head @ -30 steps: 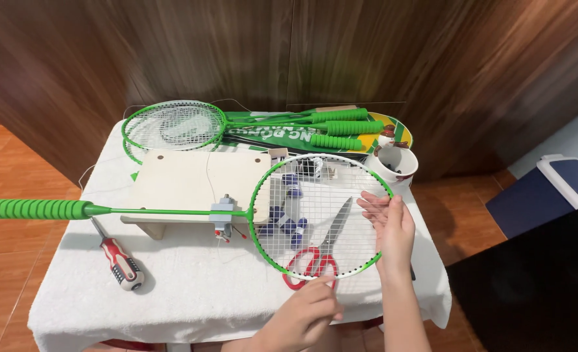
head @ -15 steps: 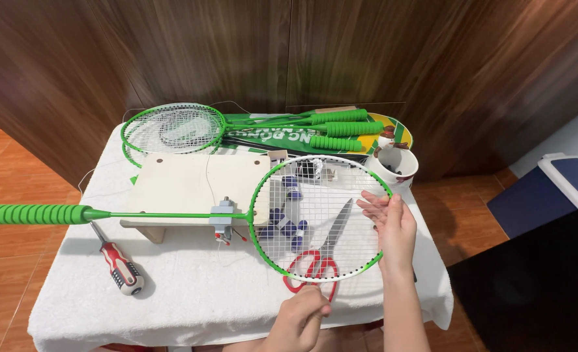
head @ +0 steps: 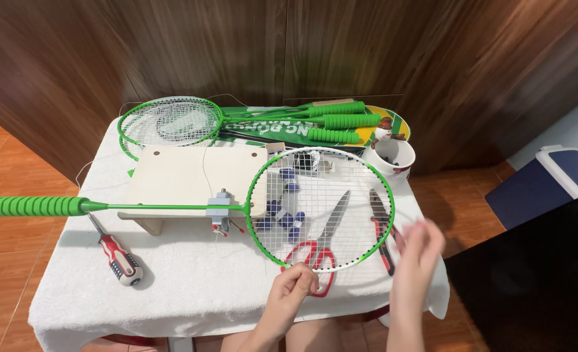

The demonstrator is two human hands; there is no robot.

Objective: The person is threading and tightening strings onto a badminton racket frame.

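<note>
Right hand [head: 414,251] has lifted off the racket [head: 319,207] rim, now blurred, fingers loosely open, near tabletop [head: 191,287] right edge; left hand [head: 293,287] pinches rim at front w/ fingers closed.

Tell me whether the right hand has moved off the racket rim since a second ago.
Yes. The right hand has come away from the green racket head, drawing back to the right, and now sits blurred beside the red-handled pliers.

My left hand [head: 293,285] was curled, fingers bent inward, forearm rising from below; my right hand [head: 414,255] stood apart to its right. Its fingers were loosely spread and blurred.
</note>
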